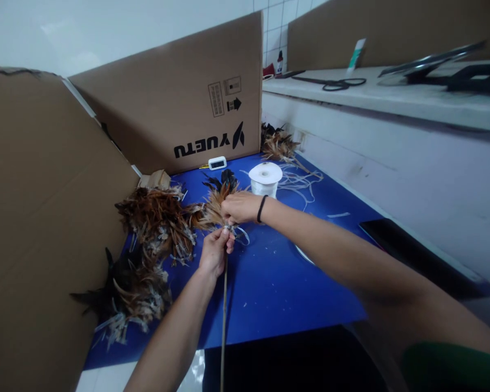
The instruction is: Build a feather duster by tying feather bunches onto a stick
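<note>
My left hand [216,249] is closed round the top of a thin stick [224,310], which hangs down toward my body. At the stick's upper end, brown and black feathers [213,209] fan out. Pressed against the base of these feathers is my right hand [240,208], its fingers bent into a pinch; what lies exactly between them is hidden. A pale ribbon [244,236] loops out beside my fingertips. Just behind my right hand stands a white spool [265,179].
Piles of brown feathers [159,218] and darker feathers [134,294] lie to the left on the blue table [269,294]. Cardboard walls [167,103] rise behind and left. A finished-looking feather bundle [280,146] rests at the back. Scissors [338,84] lie on the right ledge; a black phone-like slab [416,256] is below.
</note>
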`<action>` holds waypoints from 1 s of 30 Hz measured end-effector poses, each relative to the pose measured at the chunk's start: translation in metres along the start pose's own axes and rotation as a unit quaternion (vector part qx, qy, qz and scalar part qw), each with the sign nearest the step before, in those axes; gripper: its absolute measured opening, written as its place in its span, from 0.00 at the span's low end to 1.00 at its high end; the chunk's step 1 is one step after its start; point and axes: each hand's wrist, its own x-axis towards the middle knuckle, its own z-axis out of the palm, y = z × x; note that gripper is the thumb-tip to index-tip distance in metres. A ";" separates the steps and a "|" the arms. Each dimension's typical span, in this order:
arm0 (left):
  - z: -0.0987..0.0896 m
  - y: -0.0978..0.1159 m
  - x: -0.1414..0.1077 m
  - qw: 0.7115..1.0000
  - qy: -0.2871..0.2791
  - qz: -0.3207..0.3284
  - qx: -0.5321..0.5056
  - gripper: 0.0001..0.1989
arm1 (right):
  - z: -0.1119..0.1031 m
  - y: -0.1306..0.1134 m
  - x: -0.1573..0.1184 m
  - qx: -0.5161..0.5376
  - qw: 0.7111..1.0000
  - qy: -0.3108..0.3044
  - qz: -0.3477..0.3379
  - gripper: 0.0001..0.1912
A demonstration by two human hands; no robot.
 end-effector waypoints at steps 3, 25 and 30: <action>0.001 0.001 0.000 1.000 0.001 -0.001 -0.002 0.18 | 0.000 -0.001 0.001 -0.001 1.000 -0.007 0.008 0.11; -0.012 0.018 0.006 0.999 -0.019 -0.010 -0.045 0.16 | -0.012 0.010 -0.048 0.152 0.866 0.468 0.089 0.13; -0.014 0.022 0.006 0.994 -0.035 -0.024 -0.097 0.12 | 0.007 0.003 -0.078 0.294 0.832 0.458 0.111 0.12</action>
